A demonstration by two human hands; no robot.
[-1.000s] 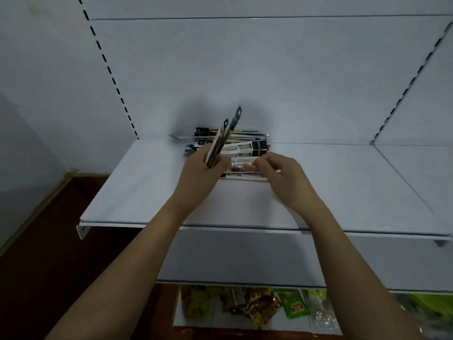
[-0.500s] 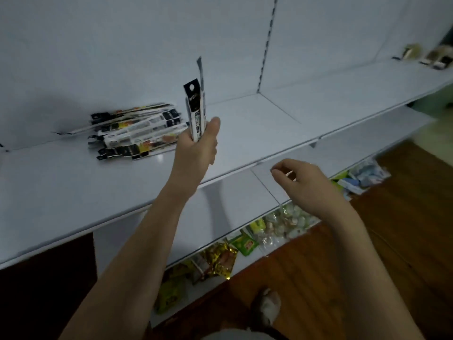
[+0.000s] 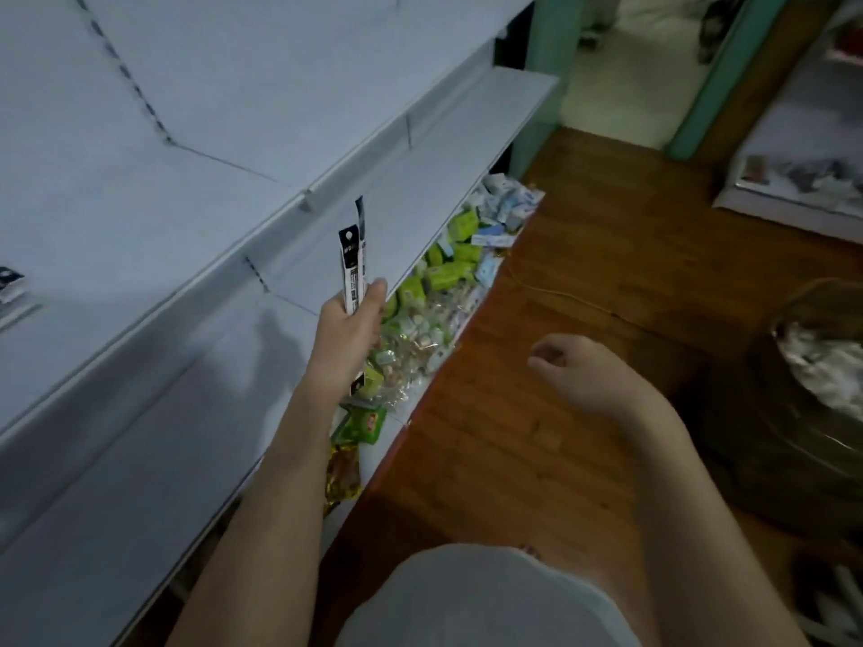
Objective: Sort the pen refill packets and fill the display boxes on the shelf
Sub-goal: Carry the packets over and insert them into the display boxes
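A few pen refill packets [image 3: 351, 268], long and narrow with black tops and white printed bodies, stand nearly upright in the left hand [image 3: 348, 336], whose fingers and thumb are wrapped round their lower half; a short end pokes out below the wrist. The packets are held out in front of the edge of the white metal shelf [image 3: 154, 217], above the floor and not touching any surface. At the far left border, the ends of more packets [image 3: 11, 287] lie on that shelf. The right hand [image 3: 576, 371] hangs over the floor with its fingers loosely curled and nothing in it.

The shelf unit runs away to the upper right, with a perforated upright and pale blue-white back panels. On its lowest level lie snack packets [image 3: 434, 291], green, white and gold, in a loose row. The floor [image 3: 583, 273] is reddish-brown wood. At the right stands what looks like a basket lined with a clear bag [image 3: 822, 366], though it is dim and blurred. A teal doorframe [image 3: 714, 81] opens onto a lighter room beyond.
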